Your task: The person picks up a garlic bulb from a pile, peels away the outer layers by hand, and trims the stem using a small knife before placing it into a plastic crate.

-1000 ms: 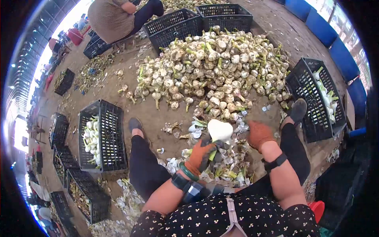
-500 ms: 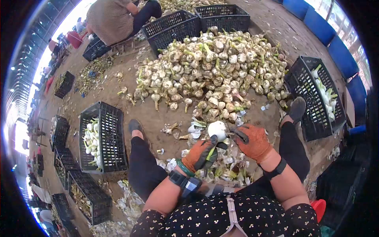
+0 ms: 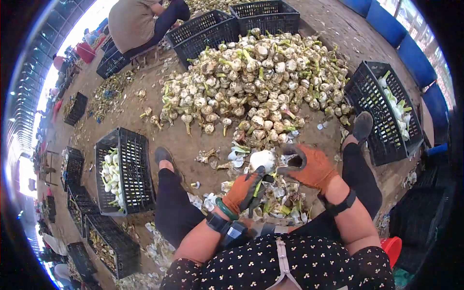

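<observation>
My left hand (image 3: 245,190), in an orange glove with dark fingers, grips a garlic bulb (image 3: 263,160) by its green stem, the peeled white head pointing away from me. To the right of the bulb is my right hand (image 3: 311,167), gloved alike. Its thumb and fingers curve apart with a gap between them, fingertips close to the bulb's side; I cannot make out anything held. Beneath both hands lie loose garlic skins (image 3: 282,193). Just beyond is a large heap of unpeeled garlic (image 3: 261,82) with soil on the bulbs.
A black crate (image 3: 135,169) with cleaned garlic stands left of my left foot; another crate (image 3: 374,111) with garlic stands at the right. Two black crates (image 3: 266,19) sit behind the heap. A person (image 3: 135,26) sits at the upper left. A red container (image 3: 392,250) is by my right elbow.
My right hand has drawn slightly away from the bulb, and its thumb and fingers have spread apart. My left hand still holds the bulb. The view has shifted slightly.
</observation>
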